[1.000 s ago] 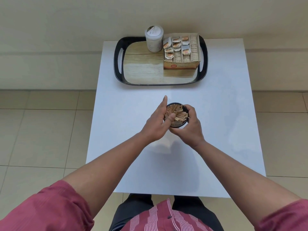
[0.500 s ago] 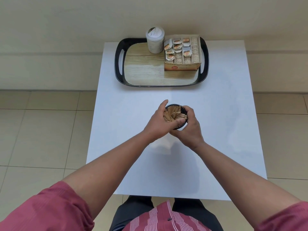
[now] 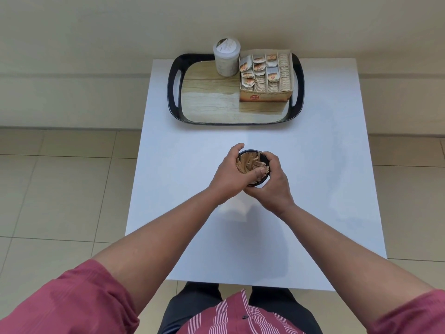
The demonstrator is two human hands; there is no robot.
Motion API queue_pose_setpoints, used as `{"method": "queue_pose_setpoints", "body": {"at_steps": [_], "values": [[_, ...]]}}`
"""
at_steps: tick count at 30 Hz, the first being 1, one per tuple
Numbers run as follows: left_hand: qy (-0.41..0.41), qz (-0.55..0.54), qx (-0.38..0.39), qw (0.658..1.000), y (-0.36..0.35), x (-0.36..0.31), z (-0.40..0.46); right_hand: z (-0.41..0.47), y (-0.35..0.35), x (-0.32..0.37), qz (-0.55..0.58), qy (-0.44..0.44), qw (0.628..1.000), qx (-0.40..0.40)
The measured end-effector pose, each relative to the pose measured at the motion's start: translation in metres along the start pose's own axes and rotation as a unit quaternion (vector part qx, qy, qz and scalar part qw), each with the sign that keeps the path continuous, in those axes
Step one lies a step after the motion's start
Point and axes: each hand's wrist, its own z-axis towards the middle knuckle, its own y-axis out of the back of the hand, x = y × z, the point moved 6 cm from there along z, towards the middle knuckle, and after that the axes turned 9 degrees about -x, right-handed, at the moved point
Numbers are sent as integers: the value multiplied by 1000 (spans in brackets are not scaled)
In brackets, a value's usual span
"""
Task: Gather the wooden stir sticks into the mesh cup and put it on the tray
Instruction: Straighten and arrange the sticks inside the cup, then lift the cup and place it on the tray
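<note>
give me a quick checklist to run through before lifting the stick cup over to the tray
1. Sticks gathered: ok. The wooden stir sticks sit inside the mesh cup; none shows loose on the table.
2. Cup held: ok. The right hand wraps its near and right side.
3. Left hand out of the way: not ok. Its thumb lies across the sticks at the rim.
4. Free spot on the tray: ok. The near left part is bare; the white jar and the tea bag box stand at the back and right.
5. Sticks settled: cannot tell. They lean at mixed angles.
</note>
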Motion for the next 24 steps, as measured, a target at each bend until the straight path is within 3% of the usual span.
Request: {"method": "queue_pose_setpoints", "body": {"at_steps": [4,9,12,16,21,24], "values": [[-4,6,73,997,1,-1,-3,3,6,1,12,-18,1000,-12],[-47,128,183,974,15,5,-2,5,9,-7,35,-32,999,3],[-81,172,145,971,18,4,4,7,5,-4,76,-44,996,28],[-73,87,50,992,19,10,10,12,-6,4,115,-51,990,65],[-81,52,27,995,23,4,18,20,-10,10,117,-54,985,116],[-91,44,21,995,29,4,24,22,-16,13,110,-45,988,98]]}}
